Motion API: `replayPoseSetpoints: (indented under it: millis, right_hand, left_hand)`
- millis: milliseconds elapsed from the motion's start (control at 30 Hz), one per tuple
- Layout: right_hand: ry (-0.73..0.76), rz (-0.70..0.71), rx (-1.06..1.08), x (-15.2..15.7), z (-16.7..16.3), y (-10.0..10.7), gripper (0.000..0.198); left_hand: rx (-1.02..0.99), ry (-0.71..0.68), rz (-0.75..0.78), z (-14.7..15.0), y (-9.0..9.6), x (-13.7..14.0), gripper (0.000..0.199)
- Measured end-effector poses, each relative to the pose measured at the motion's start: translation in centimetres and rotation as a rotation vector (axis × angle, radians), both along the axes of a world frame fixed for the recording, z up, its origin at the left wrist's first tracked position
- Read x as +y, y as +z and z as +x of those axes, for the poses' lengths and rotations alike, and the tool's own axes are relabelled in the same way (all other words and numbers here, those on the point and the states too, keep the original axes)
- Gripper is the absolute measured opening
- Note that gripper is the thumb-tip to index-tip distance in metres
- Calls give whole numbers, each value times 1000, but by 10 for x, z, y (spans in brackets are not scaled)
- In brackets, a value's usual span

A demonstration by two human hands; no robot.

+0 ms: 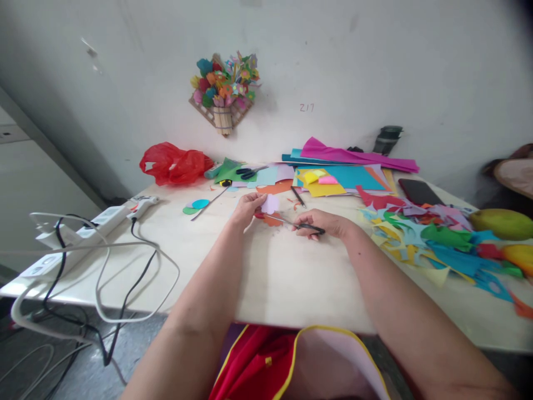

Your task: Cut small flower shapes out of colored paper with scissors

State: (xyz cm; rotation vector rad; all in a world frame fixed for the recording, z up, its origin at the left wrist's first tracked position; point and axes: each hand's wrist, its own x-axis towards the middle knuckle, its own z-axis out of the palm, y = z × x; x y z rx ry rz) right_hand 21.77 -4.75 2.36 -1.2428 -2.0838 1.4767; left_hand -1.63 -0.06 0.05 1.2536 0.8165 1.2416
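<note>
My left hand (249, 210) pinches a small piece of lavender paper (271, 204) by its left side, above the middle of the table. Something small and red shows at its fingertips, too small to name. The fingers of my right hand (322, 223) are in the black handles of a pair of scissors (310, 227). The blades point left, just below the lavender paper and reaching close to my left fingertips; whether they touch the paper I cannot tell. An orange paper scrap (272, 221) lies on the table under the blades.
Colored paper scraps (447, 239) are heaped at right, near a dark phone (420, 191). Behind my hands lie a pen (298, 197), paper sheets (362, 178) and other scissors (249, 173). Blue and green paper circles (200, 204) and a power strip (79, 239) with cables are left.
</note>
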Motion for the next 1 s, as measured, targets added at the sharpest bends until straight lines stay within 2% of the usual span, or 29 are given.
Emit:
replayPoseSetpoints:
  millis: [200,500,633,833,1000]
  right_hand:
    - [-65,53,99,0,8,2,30]
    - [-253,57,248,12,3,-12,25]
    - [-227,51,247,10,4,-11,28]
    - [-83,20,181,7,16,-5,30]
    - [-59,27,124,4,21,1,27]
  left_hand:
    - [-82,118,-4,4,3,-2,41]
    - [-33,127,26,14,0,-2,44]
    - [-35,118,36,15,1,-3,45]
    - [-50,121,57,5,3,-3,41]
    - [-97,102,64,0,5,-3,37]
